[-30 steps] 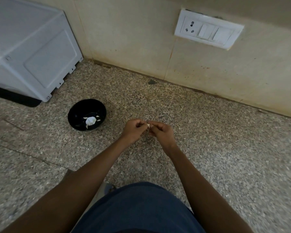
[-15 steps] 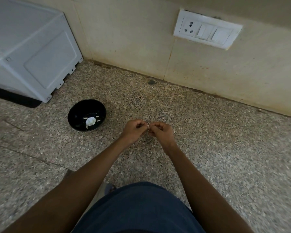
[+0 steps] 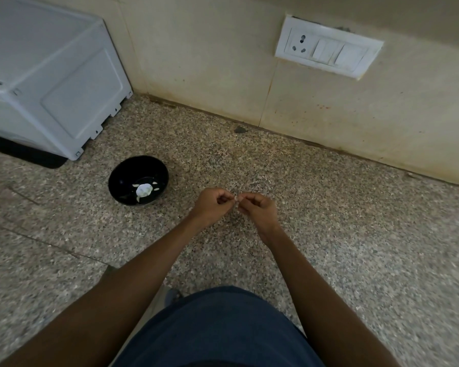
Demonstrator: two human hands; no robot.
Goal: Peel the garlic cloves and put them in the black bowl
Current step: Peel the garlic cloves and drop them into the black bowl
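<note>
Two hands, left hand (image 3: 212, 206) and right hand (image 3: 257, 209), pinching one small pale garlic clove (image 3: 236, 198); glossy round black bowl (image 3: 125, 173) nearby

The room was dimly and evenly lit, with no glare and only soft shadows. A faint shadow lay under the white appliance (image 3: 51, 75) at the left. The wide lens bent the wall (image 3: 223, 62) and blurred the speckled counter (image 3: 382, 260) toward the edges.
</note>
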